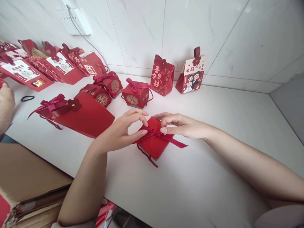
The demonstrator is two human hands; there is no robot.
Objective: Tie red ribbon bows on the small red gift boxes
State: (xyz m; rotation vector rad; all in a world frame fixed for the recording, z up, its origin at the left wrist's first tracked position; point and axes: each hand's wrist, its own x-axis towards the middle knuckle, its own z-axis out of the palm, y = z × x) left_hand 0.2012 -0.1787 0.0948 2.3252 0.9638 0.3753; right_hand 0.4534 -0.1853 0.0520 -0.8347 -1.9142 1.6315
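Observation:
A small red gift box (155, 151) sits on the white table in front of me, its top crossed by a dark pink ribbon (178, 143) tied at the middle. My left hand (125, 128) pinches the ribbon near the left side of the knot between thumb and forefinger, the other fingers raised. On the opposite side, my right hand (177, 124) closes thumb and fingers on the ribbon just right of the knot; some of its fingers are hidden behind the box. One ribbon tail trails to the right. A twisted red cord (147, 155) hangs along the box's near left side.
Behind stand a ribboned box (136, 98) and two upright bags (162, 77). A large red bag (87, 115) lies left, near more boxes and bags. Another person's hand (6, 104) is at the left edge, a black hair tie (27, 98) beside it. A cardboard box (28, 171) stands lower left.

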